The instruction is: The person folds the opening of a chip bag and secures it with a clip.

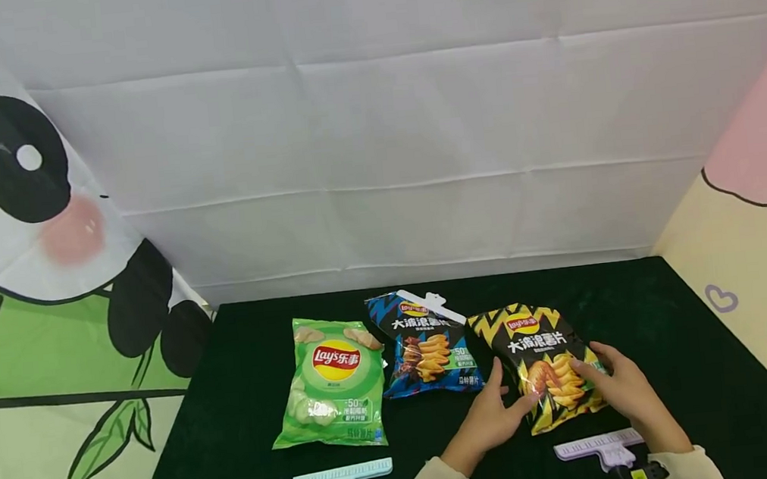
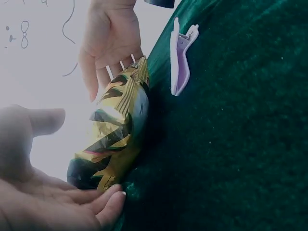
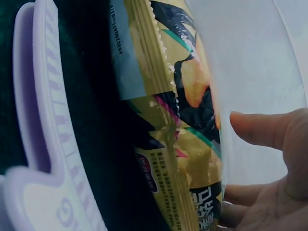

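Observation:
A yellow-and-black bag of potato chips [image 1: 550, 358] lies tilted between both hands. My left hand [image 1: 491, 416] is at its left side, fingers fairly straight along the edge. In the left wrist view the left fingertips [image 2: 108, 204] touch the bag's end, and the thumb is raised away from it. On the far side, my right hand [image 1: 625, 386] has its fingers along the bag's right edge, partly hidden behind it. The right thumb [image 3: 260, 129] stands apart from the wrapper in the right wrist view. Just below the bag lies a lilac bag clip [image 1: 600, 446].
A blue chip bag [image 1: 428, 353] with a white bag clip [image 1: 433, 306] across its top lies left of the yellow one. Further left is a green chip bag [image 1: 333, 385]. A light-blue bag clip [image 1: 343, 477] lies in front on the dark green tablecloth [image 1: 224, 451].

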Motion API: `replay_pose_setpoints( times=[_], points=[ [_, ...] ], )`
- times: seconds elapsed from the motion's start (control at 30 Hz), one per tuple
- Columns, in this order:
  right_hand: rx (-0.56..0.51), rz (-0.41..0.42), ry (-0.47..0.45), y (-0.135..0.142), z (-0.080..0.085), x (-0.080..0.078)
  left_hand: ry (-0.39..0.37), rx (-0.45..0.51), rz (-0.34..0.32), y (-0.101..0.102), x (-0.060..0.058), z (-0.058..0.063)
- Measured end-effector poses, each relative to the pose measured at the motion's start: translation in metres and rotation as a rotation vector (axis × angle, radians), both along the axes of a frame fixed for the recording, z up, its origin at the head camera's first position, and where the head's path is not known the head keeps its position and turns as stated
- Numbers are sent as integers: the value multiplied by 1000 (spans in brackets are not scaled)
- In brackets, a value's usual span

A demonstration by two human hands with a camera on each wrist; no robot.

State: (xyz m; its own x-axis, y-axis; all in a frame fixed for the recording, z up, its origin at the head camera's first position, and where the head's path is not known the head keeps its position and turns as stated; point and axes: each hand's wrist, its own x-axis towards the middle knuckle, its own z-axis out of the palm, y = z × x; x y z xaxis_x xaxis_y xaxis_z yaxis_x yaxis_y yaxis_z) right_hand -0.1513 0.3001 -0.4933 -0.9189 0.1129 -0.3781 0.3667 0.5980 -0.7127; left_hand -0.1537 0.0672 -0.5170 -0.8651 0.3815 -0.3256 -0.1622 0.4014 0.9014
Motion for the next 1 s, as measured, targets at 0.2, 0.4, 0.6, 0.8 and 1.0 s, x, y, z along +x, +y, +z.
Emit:
replay_pose_setpoints(
  times=[0.2, 0.4, 0.6, 0.8, 1.0],
  points=[
    [-35, -26, -24, -1, 4, 1, -5, -29, -83, 2, 2, 5],
    [-95, -82, -13, -2, 1, 11, 14, -11, -124, 1, 4, 3],
    [-164, -86, -26, -6, 3, 19, 59, 51, -131, -3, 5, 2],
    [-251, -103, -10, -14, 7, 29, 118, 74, -71, -11, 9, 9],
    [-256, -90, 45, -33, 16, 33, 178, 57, -43, -27, 16, 25]
  ],
)
